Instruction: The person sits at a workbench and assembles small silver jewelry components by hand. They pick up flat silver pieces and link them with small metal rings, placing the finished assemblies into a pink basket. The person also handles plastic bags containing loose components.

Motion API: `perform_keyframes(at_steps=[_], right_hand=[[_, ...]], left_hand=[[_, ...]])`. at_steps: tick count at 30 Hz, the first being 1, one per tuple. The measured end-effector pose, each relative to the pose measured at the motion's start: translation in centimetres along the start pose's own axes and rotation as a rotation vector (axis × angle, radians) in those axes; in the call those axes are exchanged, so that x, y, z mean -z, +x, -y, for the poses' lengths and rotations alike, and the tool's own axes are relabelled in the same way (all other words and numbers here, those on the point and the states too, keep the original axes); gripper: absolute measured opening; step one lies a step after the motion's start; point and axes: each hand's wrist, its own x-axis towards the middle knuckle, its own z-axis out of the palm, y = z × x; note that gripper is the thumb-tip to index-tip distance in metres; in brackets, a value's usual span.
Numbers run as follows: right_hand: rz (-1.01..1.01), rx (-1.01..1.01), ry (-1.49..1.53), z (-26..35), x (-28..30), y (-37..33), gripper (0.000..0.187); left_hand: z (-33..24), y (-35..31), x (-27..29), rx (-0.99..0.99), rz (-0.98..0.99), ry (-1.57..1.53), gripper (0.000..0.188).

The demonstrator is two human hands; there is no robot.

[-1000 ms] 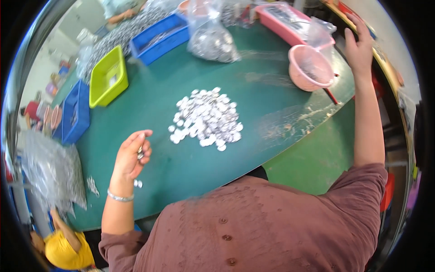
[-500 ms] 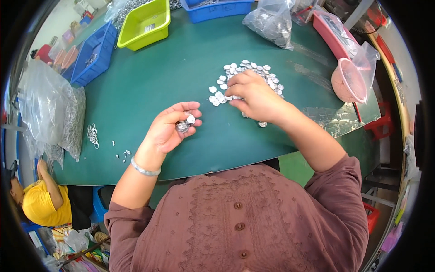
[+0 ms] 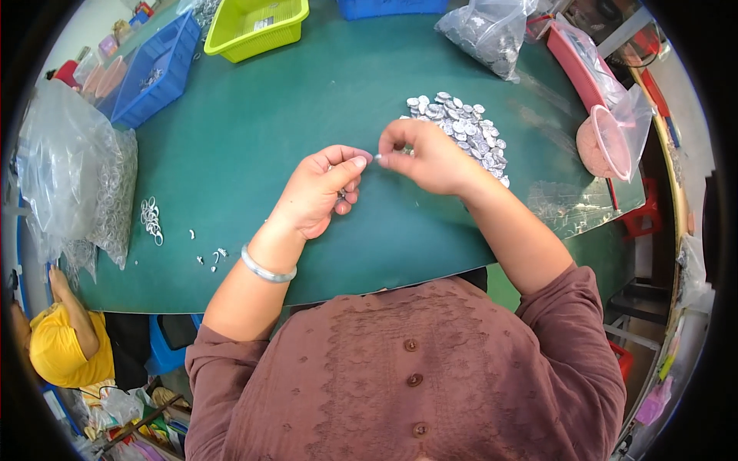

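Observation:
My left hand [image 3: 323, 188], with a pale bangle [image 3: 267, 266] on its wrist, is closed over small silver metal discs that partly show between the fingers. Its thumb and forefinger are pressed together. Just to the right, my right hand [image 3: 434, 160] pinches a small silver disc [image 3: 377, 157] close to the left fingertips; whether the left fingers touch it I cannot tell. Behind my right hand spreads a loose pile of similar oval silver discs [image 3: 470, 127] on the green table [image 3: 254, 146], partly hidden by that hand.
Silver rings [image 3: 151, 221] and small fragments [image 3: 218, 253] lie at left, near a bulging clear bag [image 3: 115, 200]. Farther back are a blue bin [image 3: 165, 96], a lime basket [image 3: 261, 46] and a bag of discs [image 3: 488, 42]. A pink basket [image 3: 603, 146] stands right. A person in yellow [image 3: 65, 346] sits left.
My right hand has come off the pile, moving left with a disc in its fingertips. My left hand has risen toward it, turning and closing over its discs. The view has shifted slightly.

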Motion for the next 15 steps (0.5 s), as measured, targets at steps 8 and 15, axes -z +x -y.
perform_keyframes(at_steps=[8,15], right_hand=[[-0.042,-0.207,0.733,1.5,-1.1,0.7,0.009],[-0.073,-0.272,0.842,0.9,-1.6,0.2,0.011]], left_hand=[[0.0,-0.2,0.7,-0.06,-0.037,-0.067,0.013],[0.4,-0.1,0.5,-0.032,-0.004,-0.166,0.012]])
